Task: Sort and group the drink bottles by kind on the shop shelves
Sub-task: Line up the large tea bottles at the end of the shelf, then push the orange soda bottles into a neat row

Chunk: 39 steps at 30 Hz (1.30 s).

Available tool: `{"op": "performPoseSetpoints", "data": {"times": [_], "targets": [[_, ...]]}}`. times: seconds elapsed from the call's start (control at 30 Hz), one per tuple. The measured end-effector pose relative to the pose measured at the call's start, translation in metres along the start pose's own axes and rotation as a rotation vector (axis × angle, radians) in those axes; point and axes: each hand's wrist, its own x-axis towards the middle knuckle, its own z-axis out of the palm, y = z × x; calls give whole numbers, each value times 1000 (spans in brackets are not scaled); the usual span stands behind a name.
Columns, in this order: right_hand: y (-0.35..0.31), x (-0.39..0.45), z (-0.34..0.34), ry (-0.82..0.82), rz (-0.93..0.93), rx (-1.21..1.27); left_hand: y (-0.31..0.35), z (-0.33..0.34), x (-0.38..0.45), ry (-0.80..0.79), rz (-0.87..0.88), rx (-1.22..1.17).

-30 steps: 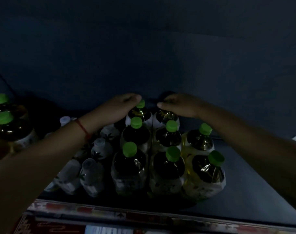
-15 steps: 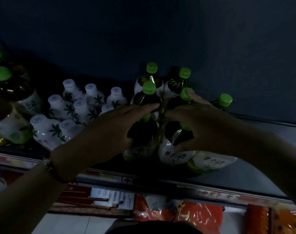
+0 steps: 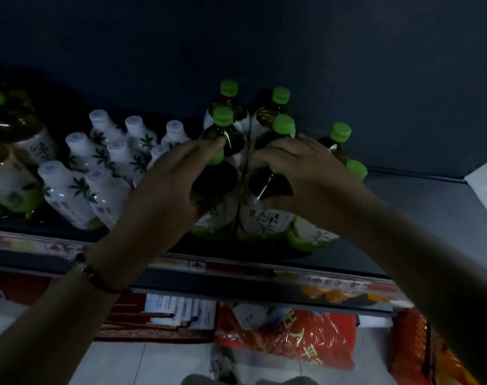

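While light is dim | left hand (image 3: 164,187), right hand (image 3: 306,176) clasp front green-capped bottles (image 3: 223,173) | labels half-hidden

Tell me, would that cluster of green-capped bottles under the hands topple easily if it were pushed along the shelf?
Probably not as a group: the green-capped bottles stand packed together, bracing each other. They look full of dark liquid, so likely heavy to slide. A single one seems tippier, being tall with a narrow neck. The left hand and right hand rest on the front bottles, which should steady them.
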Motion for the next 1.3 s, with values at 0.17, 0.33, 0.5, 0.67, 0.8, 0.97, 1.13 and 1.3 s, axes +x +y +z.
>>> {"op": "performPoseSetpoints", "data": {"times": [0.17, 0.33, 0.5, 0.67, 0.8, 0.97, 1.13, 1.3], "targets": [[-12, -16, 11, 185, 66, 19, 20, 17, -22, 167, -104, 138], [-26, -51, 16, 248, 98, 105, 46, 28, -39, 209, -161, 177], [-58, -173, 25, 227, 290, 620, 113, 59, -116, 1, -245, -147], [-57, -292, 102, 121, 583, 789, 131, 129, -199, -312, -499, -417], [-20, -335, 193, 166, 856, 822, 97, 237, -203, -398, -772, -649], [62, -320, 289, 425, 864, 735, 54, 393, -139, -233, -746, -775], [135, -293, 338, 594, 780, 418, 10, 484, -78, -102, -544, -767], [183, -295, 375, 678, 770, 260, -21, 530, -61, -46, -347, -724]]}}
